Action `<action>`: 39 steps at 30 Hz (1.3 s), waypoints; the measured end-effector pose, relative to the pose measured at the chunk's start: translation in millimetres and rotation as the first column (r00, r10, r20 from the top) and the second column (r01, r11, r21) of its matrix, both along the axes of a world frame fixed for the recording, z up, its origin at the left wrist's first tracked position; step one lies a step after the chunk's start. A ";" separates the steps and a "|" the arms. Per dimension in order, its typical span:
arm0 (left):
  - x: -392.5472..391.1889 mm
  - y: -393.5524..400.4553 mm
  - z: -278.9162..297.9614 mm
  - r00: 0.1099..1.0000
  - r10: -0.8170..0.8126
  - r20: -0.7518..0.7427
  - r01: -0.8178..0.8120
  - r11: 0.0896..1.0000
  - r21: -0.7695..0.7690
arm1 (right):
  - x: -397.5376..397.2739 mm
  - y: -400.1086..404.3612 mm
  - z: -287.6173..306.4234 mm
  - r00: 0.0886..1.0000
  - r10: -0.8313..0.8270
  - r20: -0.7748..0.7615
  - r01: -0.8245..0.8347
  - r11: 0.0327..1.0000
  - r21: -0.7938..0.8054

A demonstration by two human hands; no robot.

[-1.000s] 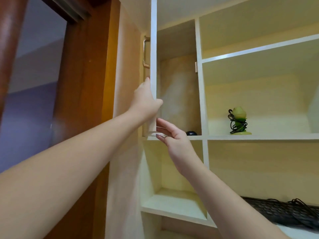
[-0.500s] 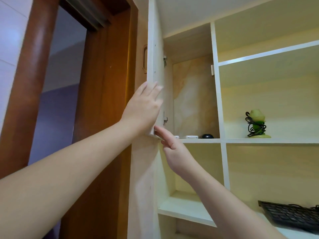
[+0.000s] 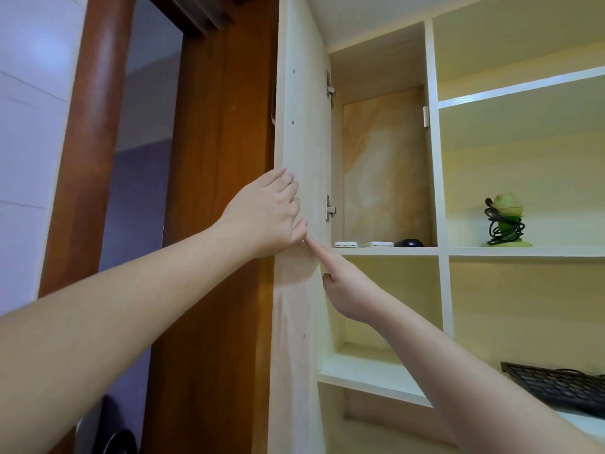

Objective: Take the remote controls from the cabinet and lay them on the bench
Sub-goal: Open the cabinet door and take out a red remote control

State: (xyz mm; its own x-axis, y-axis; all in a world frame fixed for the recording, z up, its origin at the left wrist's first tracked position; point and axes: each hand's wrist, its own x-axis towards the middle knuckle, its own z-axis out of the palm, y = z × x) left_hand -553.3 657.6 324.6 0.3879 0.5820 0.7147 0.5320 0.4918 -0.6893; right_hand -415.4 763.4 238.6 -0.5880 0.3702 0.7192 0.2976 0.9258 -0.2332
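At the far left stands a brown wooden door frame [image 3: 95,142] with a dim purple room behind it. The left hand [image 3: 265,214] reaches up to the open cabinet door [image 3: 302,126]; its fingers lie fairly straight and flat along the door's edge and inner face, thumb tucked low, so the grip is open and only presses on the panel. Just beside it, the right hand [image 3: 343,283] points upward: its index finger is stretched out, the tip touching the bottom corner of the door next to the left thumb, while the other fingers are curled into the palm. It holds nothing.

Inside the uncovered compartment, on the shelf [image 3: 389,251], two flat white remote controls [image 3: 346,244] lie side by side near the front edge, with a small black rounded object [image 3: 409,243] just right of them. Neither hand touches them. In the next compartment to the right sits a green gadget [image 3: 505,221] wrapped in black cord. Lower right, a black keyboard [image 3: 556,386] rests on a lower shelf.
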 end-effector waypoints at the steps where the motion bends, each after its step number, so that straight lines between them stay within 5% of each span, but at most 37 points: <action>1: -2.7 0.0 -2.1 1.000 -0.009 0.005 0.010 1.000 -0.001 | 2.7 0.3 0.4 0.999 -0.035 -0.007 0.035 0.999 0.015; 14: -3.8 16.1 -20.4 0.997 -0.065 0.035 0.064 0.998 0.021 | 60.0 10.4 19.1 0.912 -0.408 0.047 0.395 0.903 0.172; 27: 27.1 97.0 -56.7 0.979 -0.198 0.043 0.201 0.977 -0.074 | 74.3 63.4 32.5 0.865 -0.500 0.043 0.467 0.833 0.295; 32: 31.4 132.6 -43.1 0.905 -0.345 0.251 0.380 0.919 -0.108 | 81.4 85.6 45.0 0.874 -0.483 0.058 0.449 0.848 0.282; 39: 46.4 177.3 -23.2 0.732 -0.261 0.630 0.456 0.874 -0.168 | 85.7 116.3 58.7 0.899 -0.431 0.076 0.407 0.887 0.216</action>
